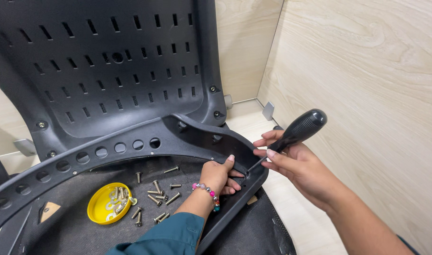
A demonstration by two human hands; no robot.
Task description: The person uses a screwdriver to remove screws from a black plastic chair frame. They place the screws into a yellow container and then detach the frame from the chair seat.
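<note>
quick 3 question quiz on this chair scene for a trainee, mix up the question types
1. True or false: the right hand holds a screwdriver.
2. What does the left hand rest on?
A. the yellow lid
B. the black chair frame
C. the wall
3. Fill in: loose ____ lie on the seat beside the lid.

Key: 1 true; 2 B; 3 screws

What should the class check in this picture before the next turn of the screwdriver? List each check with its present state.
1. Right hand grips the screwdriver handle: ok.
2. Tip seated in a screw head: cannot tell, hidden at the frame's edge.
3. Left hand steadies the black frame: ok.
4. Left fingers away from the tip: not ok, right beside it.
5. Spare screws nearby on the seat: ok.
6. Yellow lid holds small parts: ok.
</note>
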